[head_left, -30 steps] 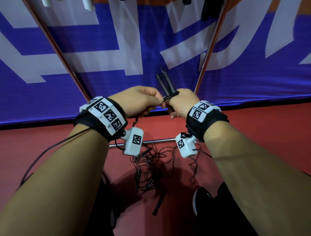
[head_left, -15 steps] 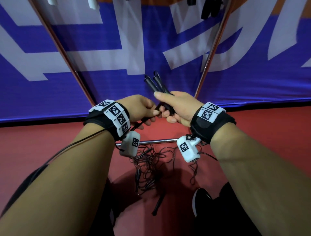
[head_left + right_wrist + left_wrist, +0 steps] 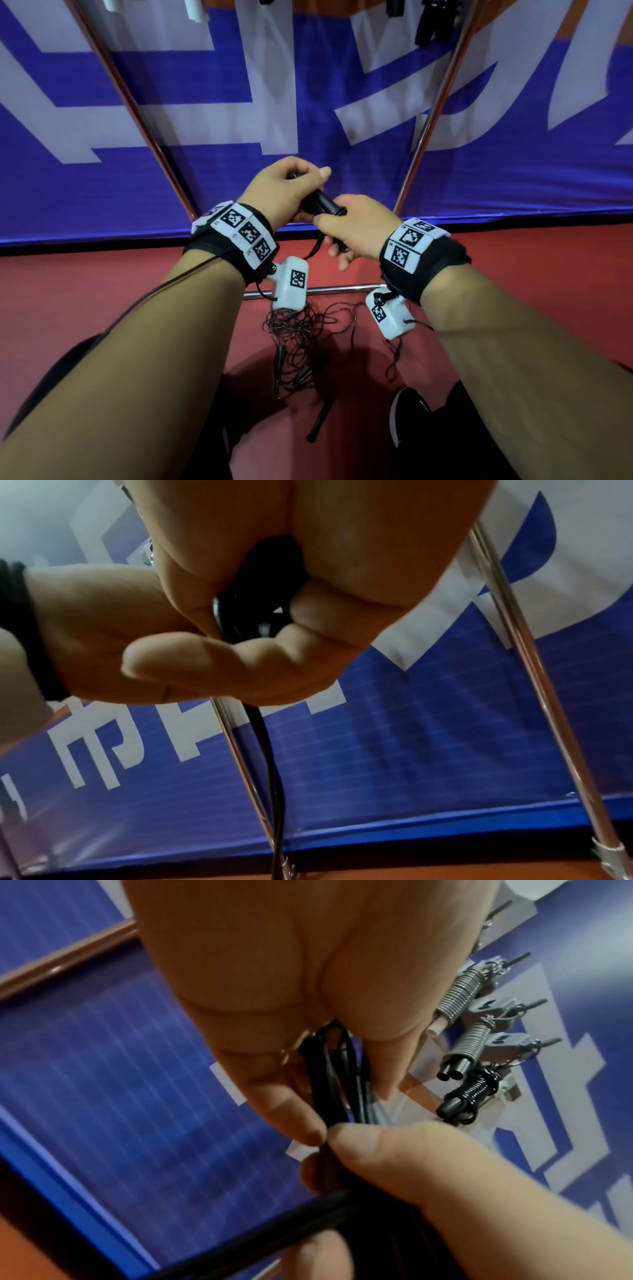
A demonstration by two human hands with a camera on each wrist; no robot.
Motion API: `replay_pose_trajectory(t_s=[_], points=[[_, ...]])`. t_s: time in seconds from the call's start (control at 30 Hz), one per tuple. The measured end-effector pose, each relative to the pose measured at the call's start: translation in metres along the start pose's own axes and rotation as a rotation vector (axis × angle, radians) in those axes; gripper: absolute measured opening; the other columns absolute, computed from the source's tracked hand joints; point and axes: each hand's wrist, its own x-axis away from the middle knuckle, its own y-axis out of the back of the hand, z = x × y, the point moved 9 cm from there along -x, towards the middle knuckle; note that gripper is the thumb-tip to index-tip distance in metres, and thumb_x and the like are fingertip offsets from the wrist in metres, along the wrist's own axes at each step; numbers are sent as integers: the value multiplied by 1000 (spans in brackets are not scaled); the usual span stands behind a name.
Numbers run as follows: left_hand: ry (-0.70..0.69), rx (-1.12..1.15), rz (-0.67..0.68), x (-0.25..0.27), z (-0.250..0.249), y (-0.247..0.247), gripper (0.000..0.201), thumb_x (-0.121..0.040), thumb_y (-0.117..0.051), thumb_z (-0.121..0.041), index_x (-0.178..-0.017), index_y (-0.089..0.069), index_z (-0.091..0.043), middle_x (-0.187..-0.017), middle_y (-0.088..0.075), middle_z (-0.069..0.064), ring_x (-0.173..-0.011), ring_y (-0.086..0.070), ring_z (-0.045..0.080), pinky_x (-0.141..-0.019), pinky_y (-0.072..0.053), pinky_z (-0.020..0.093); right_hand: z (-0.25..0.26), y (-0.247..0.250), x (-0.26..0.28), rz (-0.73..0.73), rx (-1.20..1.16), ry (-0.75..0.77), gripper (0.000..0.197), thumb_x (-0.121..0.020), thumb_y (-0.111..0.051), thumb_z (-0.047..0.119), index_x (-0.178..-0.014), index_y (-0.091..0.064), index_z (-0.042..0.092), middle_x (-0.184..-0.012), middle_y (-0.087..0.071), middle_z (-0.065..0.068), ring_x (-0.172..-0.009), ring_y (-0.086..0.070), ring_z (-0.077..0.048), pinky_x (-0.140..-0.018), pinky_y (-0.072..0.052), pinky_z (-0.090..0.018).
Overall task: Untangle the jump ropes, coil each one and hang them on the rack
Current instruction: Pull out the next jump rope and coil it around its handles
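At chest height both hands hold the paired black handles (image 3: 325, 205) of one jump rope. My left hand (image 3: 308, 178) curls over their upper end, where thin cord (image 3: 329, 1074) runs between its fingers. My right hand (image 3: 337, 240) grips the lower end, with the black cord (image 3: 270, 764) hanging down from its fist. On the red floor below lies a tangled heap of thin black ropes (image 3: 298, 342), with a loose black handle (image 3: 320, 421) beside it. Finished coils hang on the rack's hooks, a black coil (image 3: 469, 1093) and silver coils (image 3: 462, 993).
The rack's two slanted metal poles (image 3: 137, 113) (image 3: 431, 113) rise in front of a blue and white banner (image 3: 274, 85). Its low crossbar (image 3: 342, 289) runs just above the floor under my wrists. My black shoe (image 3: 407, 414) stands right of the heap.
The handles stood upright out of my right fist. Now they lie slanted between both hands, with my left hand moved up and over their top end and my right hand lower.
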Motion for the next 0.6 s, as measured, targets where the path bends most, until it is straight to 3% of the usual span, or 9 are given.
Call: replay_pose_trajectory(t_s=[0.07, 0.13, 0.2, 0.27, 0.33, 0.47, 0.53, 0.6], points=[[-10, -29, -9, -5, 4, 1, 35, -95, -77, -34, -103, -66, -1, -102, -75, 23, -83, -72, 31, -68, -62, 37, -4, 1, 3, 9, -26, -38, 25, -102, -68, 23, -111, -61, 1, -80, -66, -15, -62, -70, -24, -51, -63, -40], [-6, -38, 27, -6, 4, 0, 35, -96, -76, -40, -100, -67, -6, -102, -77, 22, -85, -73, 33, -73, -63, 39, -7, 2, 7, 25, -92, -84, 32, -102, -73, 31, -111, -63, 2, -81, -69, -15, -66, -73, -26, -53, -63, -38], [-18, -75, 50, -7, 2, -1, 37, -96, -74, -45, -98, -66, -9, -92, -77, 17, -77, -73, 32, -76, -64, 40, -8, 1, 10, 46, -142, -125, 34, -101, -74, 37, -110, -64, 5, -81, -70, -15, -69, -75, -27, -55, -63, -36], [-30, -111, 43, -4, -1, 1, 36, -100, -70, -44, -100, -65, -8, -75, -73, 6, -65, -70, 23, -68, -62, 33, -7, -1, 13, 55, -179, -143, 29, -101, -73, 39, -104, -66, 11, -84, -71, -16, -71, -76, -27, -57, -64, -36], [-33, -128, 36, -3, -1, 2, 41, -102, -67, -42, -105, -63, -1, -68, -72, 4, -57, -68, 18, -60, -56, 25, -6, -3, 15, 68, -233, -151, 28, -101, -74, 40, -102, -68, 13, -91, -71, -18, -75, -78, -30, -61, -65, -38], [-26, -64, 57, -7, 2, 5, 47, -102, -68, -40, -109, -61, 5, -77, -74, 14, -66, -70, 30, -72, -61, 38, -11, -2, 13, 48, -418, -206, 53, -96, -81, 37, -130, -63, 1, -108, -63, -20, -80, -80, -37, -68, -67, -41], [-34, -57, 66, -8, 1, 4, 40, -102, -68, -39, -104, -62, 0, -77, -73, 15, -67, -71, 32, -75, -61, 41, -12, -5, 12, 68, -461, -217, 52, -95, -82, 34, -130, -67, -2, -111, -59, -21, -79, -76, -32, -72, -67, -42], [-45, -87, 66, -7, -1, 4, 36, -102, -68, -39, -101, -63, -4, -77, -74, 13, -65, -71, 29, -71, -61, 37, -13, -9, 12, 111, -472, -233, 49, -97, -80, 34, -129, -67, -1, -106, -57, -21, -80, -74, -31, -78, -67, -47]])
